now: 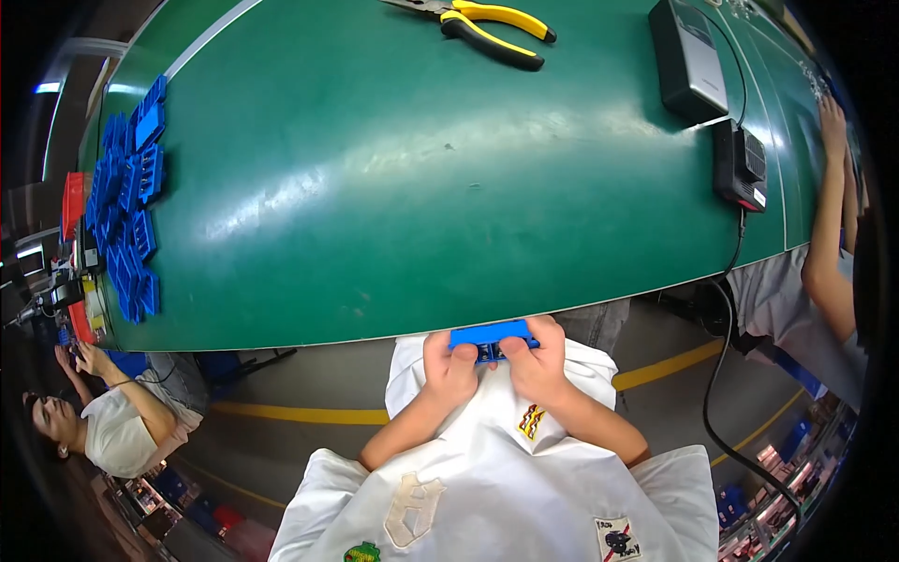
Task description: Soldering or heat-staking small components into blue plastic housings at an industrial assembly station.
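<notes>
Between my two hands is a blue plastic housing [491,333], held just off the near edge of the green table, in front of my white shirt. My left hand [449,370] grips its left end, the thumb pressed on the side facing me. On the other end my right hand [540,363] is closed, its thumb also on that side. Small dark openings show in the housing between the thumbs; their details are too small to make out. The fingertips behind the part are mostly hidden.
A pile of similar blue housings [126,197] lies at the table's left end. Pliers with yellow-black handles [496,28] rest at the far side. A grey-black box [688,61] and a black adapter [740,167] with a hanging cable stand right. Co-workers sit at both sides.
</notes>
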Available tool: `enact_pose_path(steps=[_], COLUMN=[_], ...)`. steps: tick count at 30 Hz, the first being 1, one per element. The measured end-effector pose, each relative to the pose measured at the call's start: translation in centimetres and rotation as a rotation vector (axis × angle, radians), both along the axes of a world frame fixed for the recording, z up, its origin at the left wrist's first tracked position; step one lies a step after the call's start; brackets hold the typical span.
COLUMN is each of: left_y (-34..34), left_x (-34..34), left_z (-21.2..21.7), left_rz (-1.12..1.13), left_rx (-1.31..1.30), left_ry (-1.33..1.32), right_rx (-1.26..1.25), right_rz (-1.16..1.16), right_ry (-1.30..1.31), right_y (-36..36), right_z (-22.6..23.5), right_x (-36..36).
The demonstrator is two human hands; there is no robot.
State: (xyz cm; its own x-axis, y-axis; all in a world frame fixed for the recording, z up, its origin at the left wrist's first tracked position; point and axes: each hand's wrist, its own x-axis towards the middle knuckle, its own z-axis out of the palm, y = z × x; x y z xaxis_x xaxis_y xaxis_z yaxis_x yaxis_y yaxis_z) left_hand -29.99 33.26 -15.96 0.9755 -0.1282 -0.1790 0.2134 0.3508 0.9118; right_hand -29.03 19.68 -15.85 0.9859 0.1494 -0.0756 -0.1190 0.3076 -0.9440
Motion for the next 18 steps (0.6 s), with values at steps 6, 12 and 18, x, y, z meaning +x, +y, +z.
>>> enact_pose_path(steps=[6, 12, 18], left_y=[-0.2, -0.2, 1.4], left_x=[-0.4, -0.8, -0.4], left_z=[-0.8, 0.3, 1.5], left_rz=[0.032, 0.032, -0.149], left_rx=[0.009, 0.024, -0.024], left_ry=[-0.033, 0.056, 0.049], right_rx=[0.016, 0.022, -0.009], right_rz=[-0.101, -0.050, 0.079], right_ry=[0.023, 0.045, 0.100], right_y=[0.6, 0.2, -0.8], right_z=[0.5, 0.7, 1.7], right_x=[0.0, -0.3, -0.5])
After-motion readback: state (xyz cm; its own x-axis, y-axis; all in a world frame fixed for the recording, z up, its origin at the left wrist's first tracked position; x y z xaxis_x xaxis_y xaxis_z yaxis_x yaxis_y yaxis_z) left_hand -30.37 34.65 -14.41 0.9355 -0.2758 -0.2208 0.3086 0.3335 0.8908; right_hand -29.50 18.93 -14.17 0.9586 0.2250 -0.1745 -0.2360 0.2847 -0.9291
